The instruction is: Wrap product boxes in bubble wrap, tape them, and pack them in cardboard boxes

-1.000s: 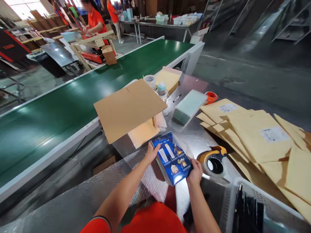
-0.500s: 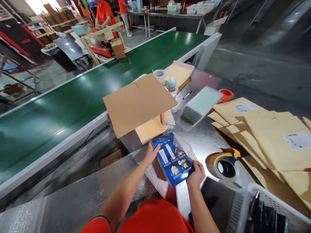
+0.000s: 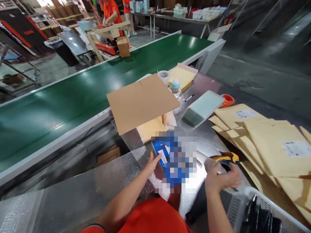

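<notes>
1. One bare left hand point(image 3: 153, 162) pinches the left edge of a blue printed rectangular box point(image 3: 170, 160), thumb on top.
2. One bare right hand point(image 3: 221, 178), thumb spread from its fingers, is at a black-and-yellow tape dispenser point(image 3: 225, 158); whether they touch, I cannot tell.
3. Clear, dimpled bubble wrap point(image 3: 114, 178) lies below the left hand's fingers.

A warehouse packing area was indicated by the green conveyor belt point(image 3: 80, 92), labelled envelopes point(image 3: 264, 161), bubble wrap point(image 3: 109, 178) and tape dispenser point(image 3: 234, 157).
</notes>
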Available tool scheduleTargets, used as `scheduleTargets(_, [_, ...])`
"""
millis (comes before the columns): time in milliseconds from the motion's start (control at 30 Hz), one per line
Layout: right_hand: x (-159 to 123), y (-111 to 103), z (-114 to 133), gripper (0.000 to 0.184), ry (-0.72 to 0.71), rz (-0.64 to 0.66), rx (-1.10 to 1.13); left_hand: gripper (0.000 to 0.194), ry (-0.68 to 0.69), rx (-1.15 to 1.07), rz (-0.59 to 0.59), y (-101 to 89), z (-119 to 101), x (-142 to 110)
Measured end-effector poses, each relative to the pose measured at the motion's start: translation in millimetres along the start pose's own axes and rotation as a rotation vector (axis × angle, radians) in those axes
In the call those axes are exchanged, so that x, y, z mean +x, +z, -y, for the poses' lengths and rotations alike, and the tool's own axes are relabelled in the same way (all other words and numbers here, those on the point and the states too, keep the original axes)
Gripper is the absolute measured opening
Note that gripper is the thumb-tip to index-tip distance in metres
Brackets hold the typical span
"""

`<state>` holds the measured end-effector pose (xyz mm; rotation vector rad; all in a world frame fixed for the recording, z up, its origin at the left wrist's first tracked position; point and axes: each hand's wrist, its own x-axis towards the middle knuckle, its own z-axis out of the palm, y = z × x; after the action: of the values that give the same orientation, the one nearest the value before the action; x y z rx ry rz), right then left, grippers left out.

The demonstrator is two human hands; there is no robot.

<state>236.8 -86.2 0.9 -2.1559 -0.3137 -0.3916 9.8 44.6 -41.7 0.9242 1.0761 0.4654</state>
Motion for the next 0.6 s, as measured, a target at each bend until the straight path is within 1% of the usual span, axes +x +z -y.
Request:
scheduleTargets(33, [-2.4, 1.4, 10.4, 0.042, -0.102, 0.097, 0.02, 0.066, 0.021, 0.059, 0.013, -2.6, 5.8, -5.6])
scheduleTargets(67, [-9.0, 4.4, 22.1, 0.04, -0.22, 0.237, 0.038, 0.061, 0.063, 0.163, 0.017, -6.7, 11.2, -11.2])
scheduleTargets(133, [-31.4, 13.1, 46.5, 0.043, -0.466, 0.553, -0.024, 0.057, 0.178, 0.492, 0.014, -19.6, 20.7, -22.5])
scheduleTargets(167, [-44.7, 17.6, 57.4, 0.049, -0.567, 0.692, -0.122, 0.056, 0.227, 0.688, 0.02, -27.9, 24.6, -28.3])
scheduleTargets(200, [-57.4, 21.8, 66.8, 0.058, -0.641, 0.802, -0.252, 0.055, 0.262, 0.877, 0.034, -36.7, 28.0, -34.0])
scheduleTargets(233, [-68.6, 25.4, 74.2, 0.07, -0.678, 0.875, -0.394, 0.055, 0.283, 1.043, 0.041, -45.8, 31.1, -39.4])
scheduleTargets(267, [-77.6, 28.2, 79.8, 0.082, -0.682, 0.918, -0.518, 0.055, 0.293, 1.178, 0.033, -54.5, 33.9, -44.3])
scheduleTargets(333, [-88.2, 32.0, 86.6, 0.1, -0.656, 0.983, -0.674, 0.061, 0.307, 1.358, -0.018, -69.7, 39.5, -51.4])
scheduleTargets(400, [-91.8, 33.8, 90.6, 0.112, -0.63, 1.031, -0.747, 0.072, 0.32, 1.45, -0.048, -80.4, 45.1, -54.0])
scheduleTargets(433, [-92.3, 34.2, 92.5, 0.116, -0.62, 1.045, -0.769, 0.077, 0.329, 1.478, -0.034, -84.0, 47.7, -53.7])
scheduleTargets(500, [-92.6, 33.9, 96.4, 0.117, -0.608, 1.042, -0.798, 0.082, 0.334, 1.505, 0.025, -88.1, 51.5, -51.0])
scheduleTargets(600, [-91.3, 31.7, 101.0, 0.104, -0.618, 0.994, -0.786, 0.082, 0.307, 1.498, 0.089, -89.1, 50.6, -47.8])
